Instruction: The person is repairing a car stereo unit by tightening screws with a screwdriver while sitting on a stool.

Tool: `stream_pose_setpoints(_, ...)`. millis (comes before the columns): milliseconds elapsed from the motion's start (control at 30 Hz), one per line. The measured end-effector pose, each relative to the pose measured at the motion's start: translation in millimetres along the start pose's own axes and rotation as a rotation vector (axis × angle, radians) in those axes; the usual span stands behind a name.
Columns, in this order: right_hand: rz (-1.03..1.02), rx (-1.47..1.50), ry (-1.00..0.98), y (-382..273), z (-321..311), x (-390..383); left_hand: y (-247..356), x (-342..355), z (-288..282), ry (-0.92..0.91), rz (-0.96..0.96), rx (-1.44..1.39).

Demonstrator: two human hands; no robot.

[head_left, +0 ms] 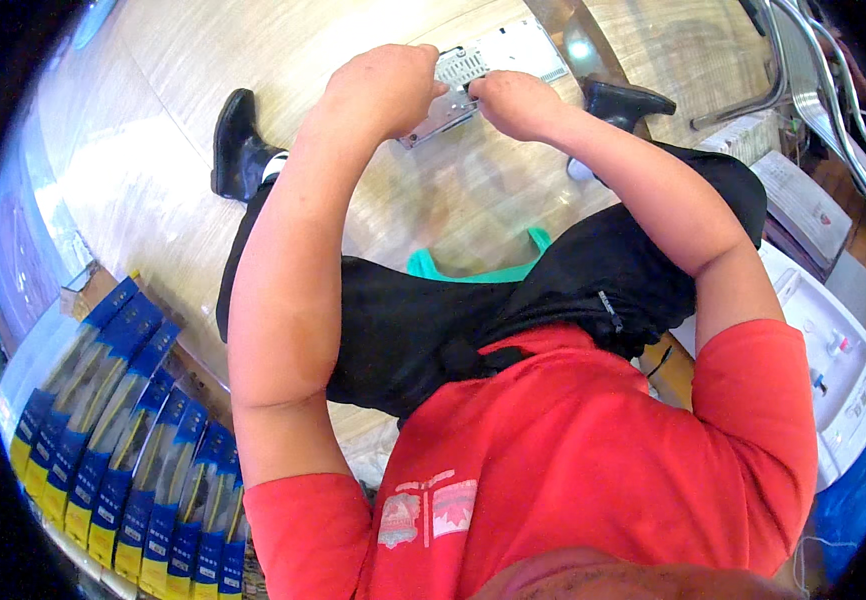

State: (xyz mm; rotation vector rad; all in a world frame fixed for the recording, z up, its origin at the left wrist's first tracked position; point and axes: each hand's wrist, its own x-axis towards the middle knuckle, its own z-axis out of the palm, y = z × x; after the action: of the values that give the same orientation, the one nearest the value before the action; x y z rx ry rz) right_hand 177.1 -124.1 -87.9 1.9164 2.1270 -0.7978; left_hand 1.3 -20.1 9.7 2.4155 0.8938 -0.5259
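Note:
A flat, pale metal unit (523, 52) with a slotted section lies on the floor at the top of the head view, between my feet. My left hand (385, 88) is curled at its left side. The fingers are closed, and the back of the hand hides what they grip, if anything. On the near edge, close to the slots, my right hand (516, 103) makes a pinch. A small dark bit shows at its fingertips, too small to name. Both forearms reach forward over my thighs.
I sit on a green stool (473, 277). My black shoes (238, 145) flank the unit. Several blue-and-yellow packages (123, 440) stand in a row at lower left. To the right are a metal-framed chair (781, 70), a flat white box (803, 205) and a white appliance (838, 350).

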Motion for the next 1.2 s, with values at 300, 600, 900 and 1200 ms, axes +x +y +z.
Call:
stream_pose_setpoints(300, 0.002, -0.029, -0.049, -4.9, 7.4, -7.4, 0.4, 4.0, 9.4, 0.104, 0.054, 0.019)
stream_pose_setpoints(600, 0.022, -0.018, -0.097, 0.1, 14.6, -2.5, -4.9, 10.9, 17.0, 0.065, 0.010, -0.058)
stream_pose_setpoints(900, -0.099, 0.029, 0.028, -8.3, 15.4, -21.2, 14.5, 12.9, 20.1, 0.001, -0.043, -0.029)
stream_pose_setpoints(1200, -0.076, 0.012, -0.007, 12.4, 10.2, -5.0, 8.2, 20.6, 9.7, -0.076, -0.084, 0.003)
